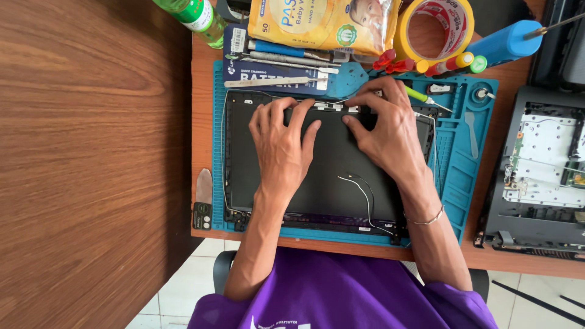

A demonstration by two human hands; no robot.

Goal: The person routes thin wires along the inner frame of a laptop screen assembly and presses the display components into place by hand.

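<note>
while both hands press down, left hand [281, 141], right hand [384, 125], black laptop lid [332, 176] beneath

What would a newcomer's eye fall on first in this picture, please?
Most likely the left hand and right hand, pressed flat on the far edge of a black laptop lid panel lying on a teal work mat. Next, the roll of tape at the top and the opened laptop base at the right.
</note>
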